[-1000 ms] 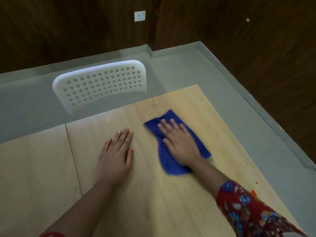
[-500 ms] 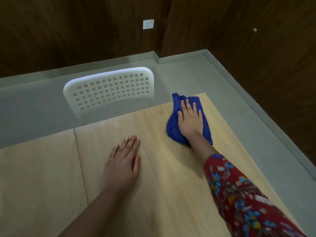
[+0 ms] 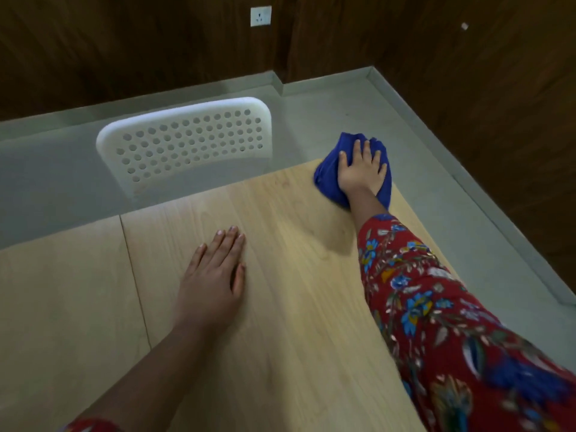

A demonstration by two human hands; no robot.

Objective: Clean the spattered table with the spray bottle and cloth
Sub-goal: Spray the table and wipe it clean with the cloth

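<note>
Right hand [image 3: 361, 173] has pushed the cloth [image 3: 325, 177] away from the patch just beside my left hand [image 3: 212, 275] and out to the far right corner of the table [image 3: 296, 338], arm now near full stretch. Cloth, flat a second ago, is bunched under the palm, its front fold at or slightly over the far edge; cannot tell which. Right fingers are spread and laid over the bunch, pressing down rather than wrapped round it. Left hand has not shifted: flat on the wood, fingers straight and together, holding nothing, well apart from the right. My reading: that is 1 long stroke finished at the corner, so the strip between the 2 hands is wiped and the next pass has to come back toward me. No spatter shows on the bare wood ahead of the left hand. The near right edge lies under my patterned sleeve [image 3: 420, 291], so I cannot judge it. Spray bottle is not in view. Beyond the left hand, a white perforated chair [image 3: 187, 145] back stands against the far edge, clear of the cloth. Wall socket [image 3: 261, 16] is further off. Nothing on the tabletop blocks the return stroke; only risk is the bunch slipping off the corner.
</note>
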